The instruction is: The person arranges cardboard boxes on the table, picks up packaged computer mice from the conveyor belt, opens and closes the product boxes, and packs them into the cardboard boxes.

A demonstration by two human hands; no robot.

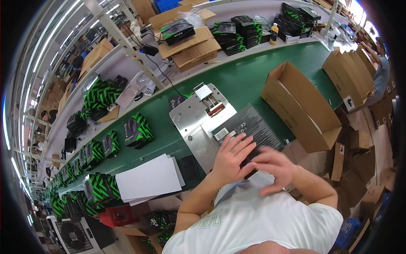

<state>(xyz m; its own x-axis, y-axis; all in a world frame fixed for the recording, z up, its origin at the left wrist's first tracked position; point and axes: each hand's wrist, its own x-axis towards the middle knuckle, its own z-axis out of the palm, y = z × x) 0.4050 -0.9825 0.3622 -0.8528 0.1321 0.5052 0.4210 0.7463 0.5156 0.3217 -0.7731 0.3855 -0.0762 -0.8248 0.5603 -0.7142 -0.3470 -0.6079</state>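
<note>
Black striped box [263, 129], in the head view, lies partly over the metal fixture [190, 113] on the green tabletop [237, 73]; an open carton [292, 115] stands to the right. The left hand [231, 157], fingers extended, lies over the box's near end. Beside it, the right hand [277, 166] is blurred; I cannot tell whether it grips anything.

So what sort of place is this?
Probably a factory packing line: there's a long green bench, many matching black-and-green boxes lined up along it, and an open cardboard carton on its right.
</note>
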